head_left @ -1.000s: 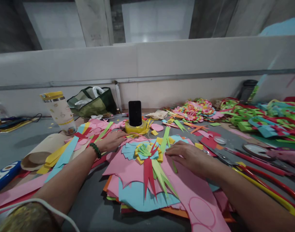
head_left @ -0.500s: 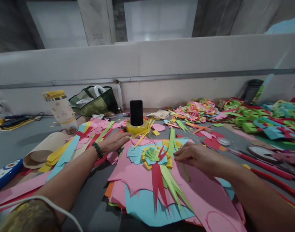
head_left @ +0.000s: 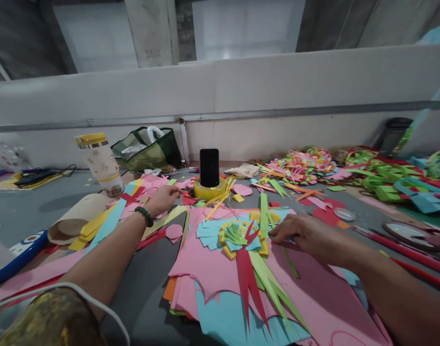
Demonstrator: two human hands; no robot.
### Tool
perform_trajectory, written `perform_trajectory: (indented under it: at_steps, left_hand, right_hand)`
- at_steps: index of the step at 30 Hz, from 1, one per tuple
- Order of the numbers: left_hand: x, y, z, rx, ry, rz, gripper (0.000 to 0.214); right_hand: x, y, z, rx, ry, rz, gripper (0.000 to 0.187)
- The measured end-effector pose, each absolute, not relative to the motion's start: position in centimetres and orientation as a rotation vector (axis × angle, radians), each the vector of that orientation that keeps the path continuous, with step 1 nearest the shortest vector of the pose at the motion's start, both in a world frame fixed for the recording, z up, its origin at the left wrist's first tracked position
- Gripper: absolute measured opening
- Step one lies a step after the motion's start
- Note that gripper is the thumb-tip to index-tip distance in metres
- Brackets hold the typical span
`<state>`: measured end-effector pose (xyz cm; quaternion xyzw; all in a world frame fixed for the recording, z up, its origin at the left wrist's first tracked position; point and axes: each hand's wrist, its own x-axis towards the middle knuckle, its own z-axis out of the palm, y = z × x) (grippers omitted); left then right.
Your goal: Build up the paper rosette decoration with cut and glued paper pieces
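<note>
A layered paper flower (head_left: 240, 236) in blue, yellow and green, with red and green paper tails (head_left: 249, 283), lies on a stack of pink paper sheets (head_left: 205, 269). My right hand (head_left: 306, 238) rests on the stack just right of the flower. Its fingers are bent together beside an upright-pointing green strip (head_left: 264, 214); a thin shiny tip shows by the fingertips, but what they hold is mostly hidden. My left hand (head_left: 163, 199), with a dark beaded bracelet at the wrist, is over pink paper scraps (head_left: 148, 185) left of the stack. Its fingers are loosely bent and apart, with nothing visible in them.
Behind the stack a phone (head_left: 209, 167) stands in a yellow tape roll (head_left: 201, 193). A tumbler (head_left: 102, 163), a cardboard tube (head_left: 78, 218) and a green bag (head_left: 157, 154) are to the left. Finished paper flowers (head_left: 306, 163) and a pink pen (head_left: 400, 247) lie to the right.
My left hand has lifted off the stack's upper left edge and moved left over the scraps. My right hand stays beside the flower. The whole view has shifted slightly.
</note>
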<state>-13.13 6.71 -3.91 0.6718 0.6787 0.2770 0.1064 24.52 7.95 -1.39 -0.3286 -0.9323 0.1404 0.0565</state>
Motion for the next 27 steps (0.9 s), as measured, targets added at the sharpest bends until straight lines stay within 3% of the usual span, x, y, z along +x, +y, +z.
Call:
perform_trajectory:
  at_steps: [8, 15, 27]
  left_hand:
    - [-12.3, 7.7, -5.9, 2.081, 1.979, 0.504, 0.012]
    - [-13.2, 7.6, -5.4, 1.999, 2.098, 0.508, 0.024]
    - [-11.4, 7.6, -5.5, 2.133, 2.102, 0.532, 0.017]
  right_hand:
    - [24.2, 7.9, -1.9, -1.129, -2.698, 0.538, 0.031]
    - [23.8, 7.8, -1.7, -1.196, -2.666, 0.565, 0.034]
    - [23.5, 7.3, -1.6, -1.157, -2.666, 0.522, 0.032]
